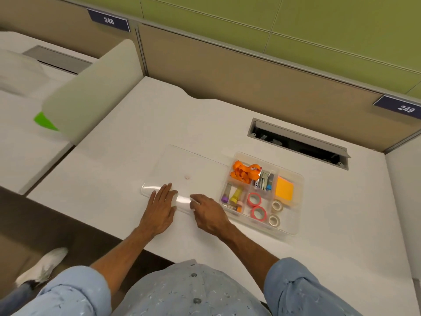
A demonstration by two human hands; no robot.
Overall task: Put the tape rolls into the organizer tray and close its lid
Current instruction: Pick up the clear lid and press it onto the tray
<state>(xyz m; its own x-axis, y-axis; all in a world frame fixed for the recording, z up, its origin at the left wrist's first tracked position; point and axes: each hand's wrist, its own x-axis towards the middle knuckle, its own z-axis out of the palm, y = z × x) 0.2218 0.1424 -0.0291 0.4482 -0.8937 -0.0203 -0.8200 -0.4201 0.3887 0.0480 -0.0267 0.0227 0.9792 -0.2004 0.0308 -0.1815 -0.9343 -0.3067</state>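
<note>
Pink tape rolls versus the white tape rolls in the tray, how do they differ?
The pink rolls are bright and opaque with wide rings; the white rolls are pale, look translucent and are smaller across. The pink rolls lie in a compartment nearer the tray's middle; the white rolls lie in the next compartment to the right, below the orange notes. Both come as a pair, lying flat, hole up.
</note>
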